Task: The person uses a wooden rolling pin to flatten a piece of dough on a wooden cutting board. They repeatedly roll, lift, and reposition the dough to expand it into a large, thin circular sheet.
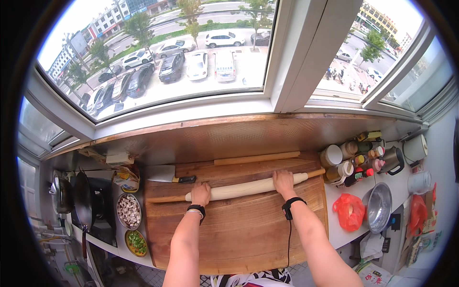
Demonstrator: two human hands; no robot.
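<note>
A sheet of dough [244,187] is wound around a long wooden rolling pin [166,199], whose bare ends stick out on both sides. It lies slightly slanted across a large wooden board [233,229]. My left hand [200,194] curls over the roll near its left end. Farther right, my right hand [284,181] grips the same roll, its fingers over the top. Behind the roll lie a cleaver [163,173] with a dark handle and a second, shorter wooden rolling pin [256,158]. The undersides of both palms are hidden.
Left of the board stand a bowl of diced food [129,211], a bowl of chopped greens [136,243] and a wok [84,201] on the stove. Bottles and jars [346,168] crowd the right pin end. A red plastic bag [348,212] and metal basin [380,208] sit right.
</note>
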